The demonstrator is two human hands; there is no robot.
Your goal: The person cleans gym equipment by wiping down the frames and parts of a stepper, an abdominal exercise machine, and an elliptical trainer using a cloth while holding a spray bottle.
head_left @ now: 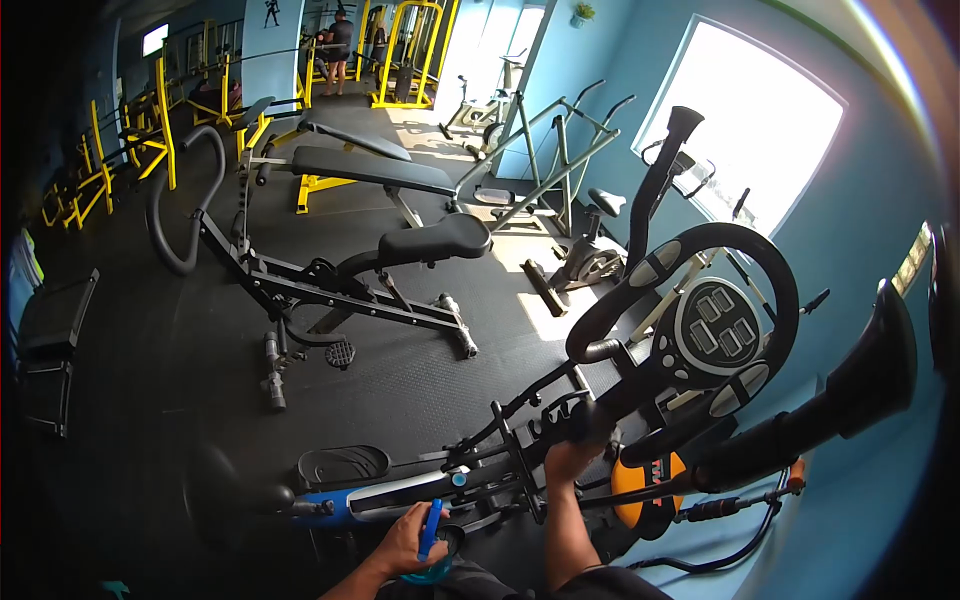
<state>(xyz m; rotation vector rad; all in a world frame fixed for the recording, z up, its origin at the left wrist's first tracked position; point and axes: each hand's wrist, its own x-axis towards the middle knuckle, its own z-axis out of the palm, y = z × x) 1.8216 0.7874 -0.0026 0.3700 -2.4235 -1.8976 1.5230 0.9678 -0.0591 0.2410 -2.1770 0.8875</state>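
Note:
My left hand (405, 540) is closed around a blue-headed spray bottle (431, 530) at the bottom middle, with a teal part showing below the fingers. My right hand (572, 455) reaches forward to the central column of a black elliptical machine (640, 385). Its fingers are blurred and curled at something dark there, which I cannot make out. Above and to the right of that hand is the machine's round grey console (722, 325), ringed by a black handlebar (785, 270). A blue and white beam (400, 497) of the machine runs behind my left hand.
A black exercise machine with a padded seat (435, 238) stands ahead on the left. Beyond are a bench (375, 168), an exercise bike (595, 260) and yellow racks (410, 55). A person (340, 50) stands far back. An orange and black machine part (647, 490) is at right.

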